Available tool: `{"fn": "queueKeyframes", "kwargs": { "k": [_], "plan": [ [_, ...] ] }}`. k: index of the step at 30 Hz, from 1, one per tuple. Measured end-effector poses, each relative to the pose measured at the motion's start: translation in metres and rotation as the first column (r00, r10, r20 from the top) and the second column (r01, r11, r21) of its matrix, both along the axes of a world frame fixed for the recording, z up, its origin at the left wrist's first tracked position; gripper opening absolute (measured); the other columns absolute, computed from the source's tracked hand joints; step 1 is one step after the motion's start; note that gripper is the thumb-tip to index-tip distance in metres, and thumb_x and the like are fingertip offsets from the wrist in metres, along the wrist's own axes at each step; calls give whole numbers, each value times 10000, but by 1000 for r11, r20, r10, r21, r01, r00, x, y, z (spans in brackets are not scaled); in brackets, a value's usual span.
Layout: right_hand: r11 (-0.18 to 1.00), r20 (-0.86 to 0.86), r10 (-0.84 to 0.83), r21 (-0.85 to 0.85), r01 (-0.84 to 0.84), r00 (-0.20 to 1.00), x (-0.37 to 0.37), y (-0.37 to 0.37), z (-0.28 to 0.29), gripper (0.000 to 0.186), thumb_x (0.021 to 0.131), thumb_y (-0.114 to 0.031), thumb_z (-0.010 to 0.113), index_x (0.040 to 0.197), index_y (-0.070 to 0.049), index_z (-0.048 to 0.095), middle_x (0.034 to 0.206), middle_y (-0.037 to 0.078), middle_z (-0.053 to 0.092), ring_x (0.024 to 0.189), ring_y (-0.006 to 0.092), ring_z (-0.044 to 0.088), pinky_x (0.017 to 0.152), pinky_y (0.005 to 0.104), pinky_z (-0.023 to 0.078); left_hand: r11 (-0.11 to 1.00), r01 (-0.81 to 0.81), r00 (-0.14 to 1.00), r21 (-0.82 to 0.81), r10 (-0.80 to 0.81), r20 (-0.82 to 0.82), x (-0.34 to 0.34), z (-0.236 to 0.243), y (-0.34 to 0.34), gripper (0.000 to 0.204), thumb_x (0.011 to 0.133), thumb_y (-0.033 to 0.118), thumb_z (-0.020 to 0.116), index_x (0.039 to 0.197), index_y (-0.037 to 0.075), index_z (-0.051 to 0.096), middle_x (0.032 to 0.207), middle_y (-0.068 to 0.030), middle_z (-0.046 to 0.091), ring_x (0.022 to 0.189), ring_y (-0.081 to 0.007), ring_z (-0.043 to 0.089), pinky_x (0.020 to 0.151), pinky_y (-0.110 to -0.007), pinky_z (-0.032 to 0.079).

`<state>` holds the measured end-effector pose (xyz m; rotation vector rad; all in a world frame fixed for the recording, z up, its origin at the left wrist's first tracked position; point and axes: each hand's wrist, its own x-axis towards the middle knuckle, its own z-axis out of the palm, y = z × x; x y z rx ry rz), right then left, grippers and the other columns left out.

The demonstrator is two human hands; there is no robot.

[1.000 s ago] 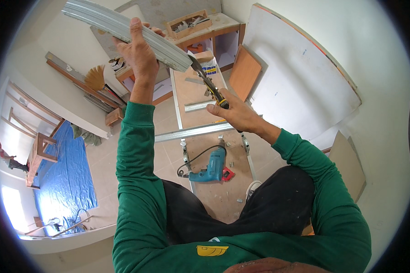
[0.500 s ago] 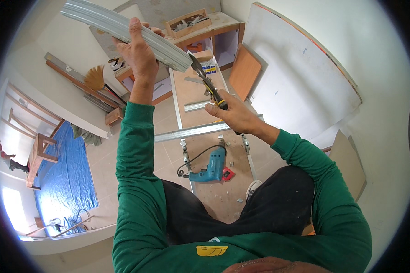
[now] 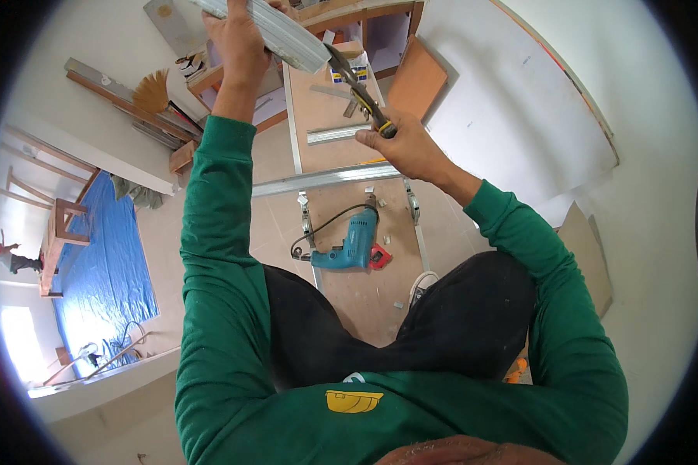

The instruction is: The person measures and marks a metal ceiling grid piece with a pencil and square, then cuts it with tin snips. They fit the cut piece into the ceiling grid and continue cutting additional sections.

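My left hand (image 3: 239,48), raised at the top of the picture, is closed round a long ribbed metal channel (image 3: 291,37). Part of that channel runs out of view at the upper edge. In my right hand (image 3: 412,146) is a pair of tin snips (image 3: 358,87) with black and yellow handles. Their jaws meet the channel's near end; the exact bite is too small to tell. Below my hands, a teal corded drill (image 3: 357,242) lies on a long board (image 3: 349,310), beside a small red tool (image 3: 380,256). Another metal channel (image 3: 318,180) lies across the board.
A short metal piece (image 3: 337,135) lies farther along the board. An orange-brown panel (image 3: 417,81) and a large white sheet (image 3: 512,108) lean at the right. At left are a broom (image 3: 152,93), a blue tarp (image 3: 105,263) and another person (image 3: 12,254).
The whole view has shifted, so the drill, the board and my hands sit higher in the picture. Both hands keep their holds, and the snips stay at the channel's end.
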<state>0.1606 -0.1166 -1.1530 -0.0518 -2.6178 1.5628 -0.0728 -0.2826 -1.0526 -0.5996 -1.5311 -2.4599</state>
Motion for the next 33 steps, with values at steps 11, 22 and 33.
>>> {"fn": "queueKeyframes", "kwargs": {
  "k": [11, 22, 33],
  "plan": [
    [852, -109, -206, -508, 123, 973, -16, 14, -7, 438, 1013, -387, 791, 1239, -57, 611, 954, 21, 639, 796, 89, 639, 705, 256, 552, 977, 102, 982, -187, -129, -139, 22, 10, -2, 481, 1046, 404, 709, 1266, 28, 508, 1015, -129, 667, 804, -214, 746, 695, -360, 652],
    [972, -362, -236, -85, 220, 902, -14, -8, 2, 412, 984, -259, 793, 1228, 15, 605, 984, 75, 651, 899, 166, 616, 838, 341, 520, 922, 310, 929, -234, -346, -133, 69, -23, 36, 463, 1058, 420, 685, 1294, 83, 473, 995, -117, 679, 770, -214, 745, 673, -375, 653],
    [951, -338, -310, -129, 282, 889, -20, -5, 0, 341, 953, -111, 725, 1231, 37, 594, 1037, 249, 709, 983, 401, 710, 881, 450, 542, 941, 239, 948, -237, -280, -153, 69, -41, 53, 566, 1079, 381, 680, 1448, 33, 430, 1055, -122, 674, 822, -187, 729, 703, -355, 627]
  ]
}}
